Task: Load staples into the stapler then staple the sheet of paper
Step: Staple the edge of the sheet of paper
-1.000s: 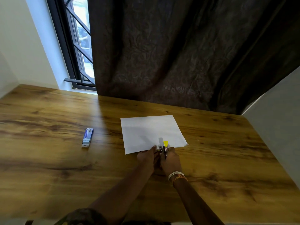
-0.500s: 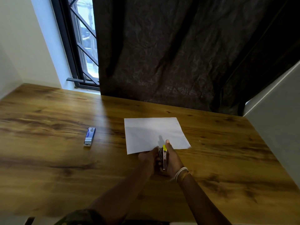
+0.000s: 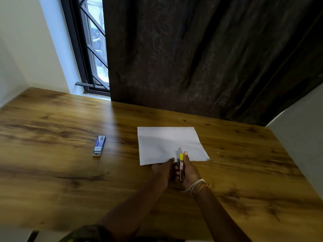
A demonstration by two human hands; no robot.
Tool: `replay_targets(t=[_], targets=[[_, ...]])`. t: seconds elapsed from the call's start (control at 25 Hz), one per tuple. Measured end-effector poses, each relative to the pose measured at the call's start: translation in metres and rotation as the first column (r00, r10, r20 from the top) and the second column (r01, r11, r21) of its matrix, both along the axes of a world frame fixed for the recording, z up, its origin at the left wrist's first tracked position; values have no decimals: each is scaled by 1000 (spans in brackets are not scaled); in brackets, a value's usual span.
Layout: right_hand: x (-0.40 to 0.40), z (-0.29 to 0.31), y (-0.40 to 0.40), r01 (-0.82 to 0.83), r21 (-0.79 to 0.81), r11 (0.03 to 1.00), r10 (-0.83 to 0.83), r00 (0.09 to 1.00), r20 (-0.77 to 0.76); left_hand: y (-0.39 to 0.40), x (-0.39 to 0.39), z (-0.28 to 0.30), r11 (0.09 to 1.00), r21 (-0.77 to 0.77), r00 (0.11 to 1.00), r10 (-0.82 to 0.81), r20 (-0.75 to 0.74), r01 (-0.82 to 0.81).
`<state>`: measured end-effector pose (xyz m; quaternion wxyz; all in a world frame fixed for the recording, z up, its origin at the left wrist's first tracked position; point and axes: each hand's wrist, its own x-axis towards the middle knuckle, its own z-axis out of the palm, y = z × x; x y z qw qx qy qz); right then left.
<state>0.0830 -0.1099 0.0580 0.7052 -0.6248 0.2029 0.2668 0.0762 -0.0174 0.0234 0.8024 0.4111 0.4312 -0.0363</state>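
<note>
Both grips are closed on the stapler [image 3: 181,169], a slim dark body with a yellow tip and a small printed label on its upper face, held at the near edge of the sheet of paper [image 3: 170,144]. The left hand [image 3: 163,170] is curled against the stapler's left side, its fingertips reaching the paper's near border. The right hand [image 3: 189,172] is wrapped round the right side, with its thumb [image 3: 185,155] laid along the top beside the yellow tip; thin pale and orange thread bands [image 3: 198,186] are worn at that wrist.

Going left to right across the table [image 3: 61,172], a glossy wood-grain surface with dark streaks and knots, a small rectangular staple box [image 3: 99,146] in blue and white is seen lying flat, well apart from the paper. The paper is a plain white rectangle, lying flat, with its near right corner slightly curled. The stapler's front end is seen over the paper's near edge; whether the sheet sits between its jaws cannot be told.

Behind the table, a dark metal window frame [image 3: 83,49] with diagonal bars is flanked by a heavy, crinkled dark curtain [image 3: 201,55].
</note>
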Motion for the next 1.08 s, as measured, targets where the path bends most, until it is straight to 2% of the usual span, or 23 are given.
replay_targets(t=[0.16,0.4,0.6,1.08], targets=[[0,-8,1,16,30,999,-17,999,29,0,2,0,999,-15,1000,30,9,-30],[10,-10,-3,-39,-67,997,42,998,47,-1,3,0,998,-66,1000,23,3,-23],[16,-10,-4,-43,37,998,45,998,-39,-1,1,6,995,-87,999,49,20,-47],[15,-4,-7,-120,44,992,122,991,-58,-3,0,12,995,-93,999,44,10,-42]])
